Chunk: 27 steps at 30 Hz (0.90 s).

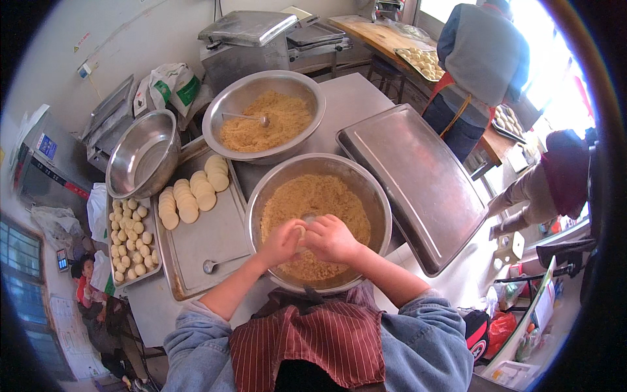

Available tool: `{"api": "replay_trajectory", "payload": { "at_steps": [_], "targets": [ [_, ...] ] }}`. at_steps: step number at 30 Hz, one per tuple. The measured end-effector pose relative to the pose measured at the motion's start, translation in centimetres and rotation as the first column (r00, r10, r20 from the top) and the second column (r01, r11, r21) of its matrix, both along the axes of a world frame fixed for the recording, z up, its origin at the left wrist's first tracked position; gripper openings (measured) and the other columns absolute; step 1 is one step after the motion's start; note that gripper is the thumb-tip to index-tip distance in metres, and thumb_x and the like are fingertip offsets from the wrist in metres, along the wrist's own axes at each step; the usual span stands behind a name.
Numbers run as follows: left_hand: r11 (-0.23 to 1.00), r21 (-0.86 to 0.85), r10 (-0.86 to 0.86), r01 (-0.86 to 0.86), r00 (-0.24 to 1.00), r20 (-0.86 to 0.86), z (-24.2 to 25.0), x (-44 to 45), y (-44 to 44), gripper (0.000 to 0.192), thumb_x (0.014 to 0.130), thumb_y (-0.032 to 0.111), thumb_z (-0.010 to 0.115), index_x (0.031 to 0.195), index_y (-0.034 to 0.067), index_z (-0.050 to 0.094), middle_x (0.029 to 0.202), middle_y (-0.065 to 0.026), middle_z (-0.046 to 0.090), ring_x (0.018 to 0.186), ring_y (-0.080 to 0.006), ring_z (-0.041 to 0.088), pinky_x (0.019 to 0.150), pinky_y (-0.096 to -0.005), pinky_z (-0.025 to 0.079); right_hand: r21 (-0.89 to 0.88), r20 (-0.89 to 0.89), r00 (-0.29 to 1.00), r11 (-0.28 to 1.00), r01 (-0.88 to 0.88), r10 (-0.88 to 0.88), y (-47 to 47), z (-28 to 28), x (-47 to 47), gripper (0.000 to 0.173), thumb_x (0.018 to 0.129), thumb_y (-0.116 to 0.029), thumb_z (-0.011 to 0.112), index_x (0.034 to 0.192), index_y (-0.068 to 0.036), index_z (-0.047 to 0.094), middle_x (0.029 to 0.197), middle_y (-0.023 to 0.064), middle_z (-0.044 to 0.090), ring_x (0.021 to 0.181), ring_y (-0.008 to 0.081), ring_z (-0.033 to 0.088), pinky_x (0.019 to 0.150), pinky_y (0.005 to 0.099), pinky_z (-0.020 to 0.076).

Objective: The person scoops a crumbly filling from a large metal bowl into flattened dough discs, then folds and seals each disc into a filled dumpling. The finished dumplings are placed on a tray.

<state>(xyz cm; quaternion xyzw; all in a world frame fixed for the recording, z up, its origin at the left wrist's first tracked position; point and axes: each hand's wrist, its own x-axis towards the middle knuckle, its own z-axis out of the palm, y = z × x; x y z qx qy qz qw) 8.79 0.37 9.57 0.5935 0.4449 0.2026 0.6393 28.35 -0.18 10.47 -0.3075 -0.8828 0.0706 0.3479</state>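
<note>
Both my hands meet over a steel bowl (383, 215) of yellow-brown crumbly filling (333, 196). My left hand (283, 242) and my right hand (333, 238) hold a small piece of pale dough (300, 235) between their fingers; part of it is hidden. Just beyond the fingertips a small round metal thing shows in the filling. To the left, rows of overlapping flat dough rounds (188, 208) lie on a metal tray (196, 255), and a metal ladle (210, 266) rests near its front edge.
A second bowl of filling (267, 122) with a ladle stands behind. An empty steel bowl (144, 152) and a tray of dough balls (132, 240) are at left. A large metal tray (421, 186) lies at right. Other people are at a bench (362, 34) and further off.
</note>
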Motion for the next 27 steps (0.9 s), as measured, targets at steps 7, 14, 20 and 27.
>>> {"api": "replay_trajectory", "payload": {
  "at_steps": [7,14,20,27],
  "targets": [
    [0.955,0.288,-0.112,0.076,0.988,0.109,0.2,-0.4,1.7,0.041,0.101,0.03,0.033,0.131,0.005,0.047,0.115,-0.0083,0.058,0.103,-0.0189,0.058,0.077,-0.0374,0.056,-0.098,-0.038,0.999,0.995,0.023,-0.027,-0.1,-1.0,0.0,0.017,0.073,-0.014,0.067,0.071,-0.007,0.052,0.073,0.0097,0.054,0.071,0.0311,0.057,0.063,0.0421,0.045],
    [0.954,-0.297,0.153,-0.031,0.905,0.397,-0.7,-0.2,-0.3,0.041,0.102,0.034,0.034,0.128,0.006,0.049,0.12,-0.0086,0.054,0.103,-0.0211,0.058,0.081,-0.0361,0.055,-0.172,-0.122,0.99,0.984,0.052,-0.073,-0.7,-1.8,0.1,0.017,0.075,-0.018,0.068,0.073,-0.007,0.056,0.077,0.0122,0.056,0.073,0.0336,0.056,0.063,0.0467,0.0421],
    [0.993,0.104,0.04,-0.057,0.986,0.163,-3.6,-0.3,0.0,0.03,0.098,0.018,0.04,0.12,0.002,0.054,0.112,-0.0116,0.06,0.1,-0.0197,0.06,0.079,-0.0344,0.052,-0.081,0.042,0.993,0.99,0.111,-0.108,-0.5,-0.2,-0.3,0.02,0.075,-0.024,0.068,0.078,-0.008,0.057,0.079,0.0096,0.057,0.078,0.0308,0.056,0.066,0.0433,0.0433],
    [0.962,0.224,-0.161,0.155,0.987,0.006,-4.0,-1.2,1.6,0.041,0.101,0.027,0.033,0.132,0.003,0.044,0.112,-0.0087,0.059,0.091,-0.0166,0.062,0.074,-0.0279,0.052,-0.092,0.047,0.995,0.992,0.088,-0.084,-0.3,-0.3,-0.4,0.019,0.076,-0.022,0.066,0.077,-0.007,0.055,0.08,0.0105,0.057,0.079,0.0313,0.056,0.068,0.0428,0.0443]
  ]
}}
